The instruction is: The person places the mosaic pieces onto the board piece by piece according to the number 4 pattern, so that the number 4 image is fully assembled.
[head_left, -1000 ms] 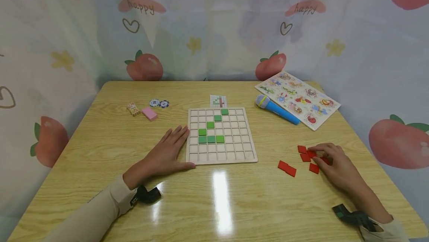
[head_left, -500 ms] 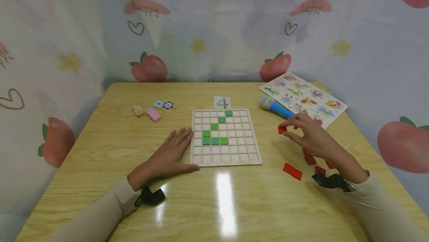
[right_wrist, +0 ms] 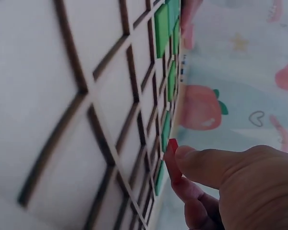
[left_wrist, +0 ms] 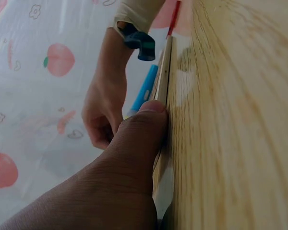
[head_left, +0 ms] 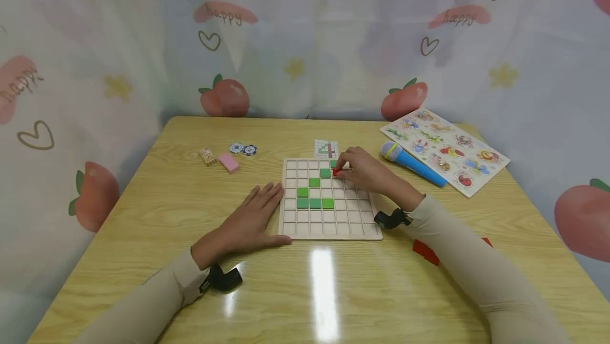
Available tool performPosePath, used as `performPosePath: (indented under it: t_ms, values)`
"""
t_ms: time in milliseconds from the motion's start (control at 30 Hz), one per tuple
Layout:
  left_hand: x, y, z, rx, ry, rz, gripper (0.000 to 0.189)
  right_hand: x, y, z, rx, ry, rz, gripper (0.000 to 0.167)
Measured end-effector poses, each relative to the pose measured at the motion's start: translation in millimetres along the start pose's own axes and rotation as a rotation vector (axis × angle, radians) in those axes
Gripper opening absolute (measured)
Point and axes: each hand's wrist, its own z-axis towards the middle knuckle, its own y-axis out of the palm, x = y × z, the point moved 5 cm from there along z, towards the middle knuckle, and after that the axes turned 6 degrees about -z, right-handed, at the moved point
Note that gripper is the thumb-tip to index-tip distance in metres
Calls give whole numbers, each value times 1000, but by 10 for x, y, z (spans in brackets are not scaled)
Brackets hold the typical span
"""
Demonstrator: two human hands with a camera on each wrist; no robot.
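Observation:
A pale wooden grid board (head_left: pixel 355 230) lies mid-table with several green square tiles (head_left: pixel 314 182) set in its cells. My left hand (head_left: pixel 249 222) rests flat with straight fingers along the board's left edge, its thumb at the near left corner; the left wrist view shows that thumb (left_wrist: pixel 139 129) against the board's side. Between thumb and fingertips my right hand (head_left: pixel 364 171) pinches a red square tile (right_wrist: pixel 172 160) over the board's upper part, right beside a green tile. In the right wrist view the red tile is tilted against the grid.
Past the board lies a small pattern card (head_left: pixel 326 148). A blue toy microphone (head_left: pixel 414 164) and an insect picture board (head_left: pixel 448 151) are at the back right. Red tiles (head_left: pixel 425 252) are partly hidden by the right sleeve. Poker chips (head_left: pixel 243 148) and a pink block (head_left: pixel 229 163) lie left.
My right hand has picked up a red tile from the pile on the right and carried it left onto the board. The left hand stays at the board's edge. The head view has shifted slightly.

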Motion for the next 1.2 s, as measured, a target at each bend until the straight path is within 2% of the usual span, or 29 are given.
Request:
performPosePath:
  t_ms: [133, 300, 400, 500, 567, 633, 700, 800, 867, 933, 1067, 1200]
  values:
    - [10, -23, -2, 9, 10, -2, 123, 17, 87, 74, -16, 8, 8, 11]
    - [41, -47, 2, 4, 20, 2, 123, 59, 124, 64, -21, 30, 2, 13]
    - [54, -57, 9, 5, 20, 4, 123, 57, 97, 53, -16, 3, -19, 15]
    - [56, -59, 13, 3, 13, 2, 123, 56, 68, -10, -15, -28, -31, 18]
    - [55, -58, 13, -2, 6, -1, 123, 64, 25, -124, 4, -25, -27, 20]
    - [49, -51, 8, -9, -2, -1, 124, 65, -60, -318, 60, -13, -12, 21]
    - [44, -46, -5, -11, -3, -2, 124, 69, -175, -590, 156, 2, 12, 21]
    - [40, -31, -8, -19, -10, -1, 124, 100, -334, -1109, 320, 21, 39, 22]
    - [34, -23, -13, -21, -14, 0, 124, 137, -362, -1474, 386, 47, 62, 25]
    - [27, -19, -15, -20, -18, 1, 125, 179, -326, -1819, 397, 91, 102, 28]
    - [25, -23, -7, -10, -11, -3, 125, 254, -184, -2404, 368, 190, 166, 34]
    - [21, -31, -4, -4, -5, -11, 125, 285, -63, -2776, 367, 232, 166, 43]
